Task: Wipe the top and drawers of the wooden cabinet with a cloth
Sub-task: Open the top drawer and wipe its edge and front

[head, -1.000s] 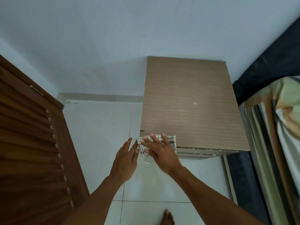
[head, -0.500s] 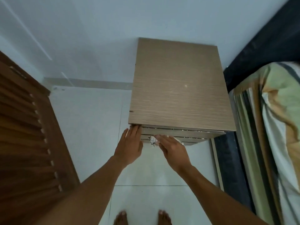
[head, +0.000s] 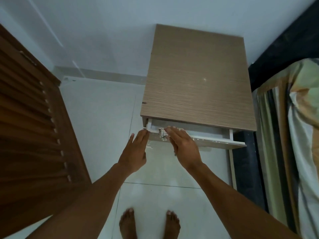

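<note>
Head view: drawer (head: 216,141) lengthwise left-right; flat right hand (head: 184,147) on cloth (head: 163,134), flat left hand (head: 135,152) at corner.

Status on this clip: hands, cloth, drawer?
Left hand flat, fingertips at left corner of drawer. Right hand presses checked cloth on its front edge. Drawer partly open. Nothing in the way.

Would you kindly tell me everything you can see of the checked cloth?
The cloth is a white rag with thin dark checks, soft fabric by its look. It lies bunched over the front edge of the open top drawer, near its left end, part hanging down outside. The right hand presses on it with straight fingers and hides much of it.
</note>
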